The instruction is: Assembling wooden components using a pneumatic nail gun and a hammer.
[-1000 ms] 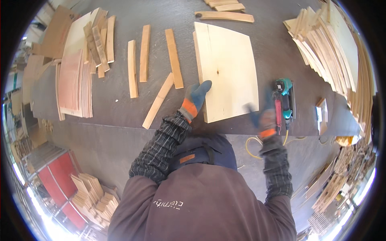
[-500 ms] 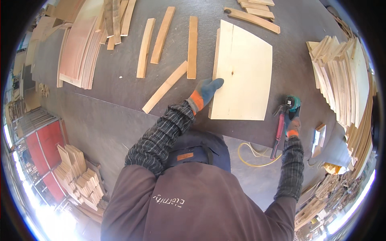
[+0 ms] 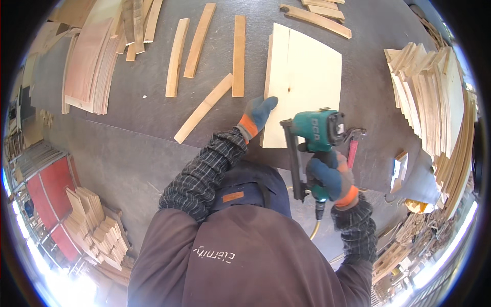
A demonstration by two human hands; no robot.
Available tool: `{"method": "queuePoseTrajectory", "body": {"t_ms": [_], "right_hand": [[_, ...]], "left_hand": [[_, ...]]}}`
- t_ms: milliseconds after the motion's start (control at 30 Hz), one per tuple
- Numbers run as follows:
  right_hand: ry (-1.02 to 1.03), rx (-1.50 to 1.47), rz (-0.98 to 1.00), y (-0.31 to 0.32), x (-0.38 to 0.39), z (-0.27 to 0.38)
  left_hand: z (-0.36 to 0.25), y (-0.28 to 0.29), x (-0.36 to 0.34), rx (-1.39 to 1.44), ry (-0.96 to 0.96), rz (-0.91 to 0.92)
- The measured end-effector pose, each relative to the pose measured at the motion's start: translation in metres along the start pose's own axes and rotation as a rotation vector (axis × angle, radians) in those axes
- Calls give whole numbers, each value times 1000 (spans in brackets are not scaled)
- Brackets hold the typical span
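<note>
A pale wooden panel (image 3: 307,71) with a curved right edge lies on the dark table, with a wood strip visible along its left side. My left hand (image 3: 258,113), in a blue and orange glove, grips the panel's near left edge, fingers closed against it. My gloved right hand (image 3: 330,176) is wrapped round the handle of a teal and black nail gun (image 3: 312,128). The gun is raised over the panel's near right corner, its long magazine to the left. A claw hammer (image 3: 353,152) with a red handle lies just right of the gun, partly hidden by my hand.
Several loose wood strips (image 3: 239,56) lie left of the panel, more at the far edge. Stacked panels (image 3: 89,71) stand at the left, stacked curved pieces (image 3: 429,97) at the right. A yellow air hose (image 3: 315,230) hangs from the gun. Cut wood (image 3: 97,225) is piled lower left.
My right hand has lifted the nail gun from beside the hammer and brought it left, over the panel's near corner. My left hand stays on the panel's edge. The view has shifted slightly.
</note>
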State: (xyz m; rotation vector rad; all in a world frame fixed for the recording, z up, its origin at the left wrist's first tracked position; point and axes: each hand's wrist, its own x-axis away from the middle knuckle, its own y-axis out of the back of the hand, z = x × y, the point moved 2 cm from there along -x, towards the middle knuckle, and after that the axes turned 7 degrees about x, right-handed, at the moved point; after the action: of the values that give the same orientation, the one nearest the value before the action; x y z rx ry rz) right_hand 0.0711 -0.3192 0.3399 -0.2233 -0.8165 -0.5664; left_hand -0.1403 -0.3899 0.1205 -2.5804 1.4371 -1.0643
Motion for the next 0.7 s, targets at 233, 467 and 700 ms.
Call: {"method": "queuePoseTrajectory", "body": {"t_ms": [233,467,700], "right_hand": [[-38,-75,59,-29,-17,-7],[-114,-65,12,-31,-20,-15],[38,-2,1,-13,-15,-2]], "left_hand": [[5,6,0,-35,-82,40],[-2,4,3,-13,-75,36],[13,7,2,67,-24,177]]}}
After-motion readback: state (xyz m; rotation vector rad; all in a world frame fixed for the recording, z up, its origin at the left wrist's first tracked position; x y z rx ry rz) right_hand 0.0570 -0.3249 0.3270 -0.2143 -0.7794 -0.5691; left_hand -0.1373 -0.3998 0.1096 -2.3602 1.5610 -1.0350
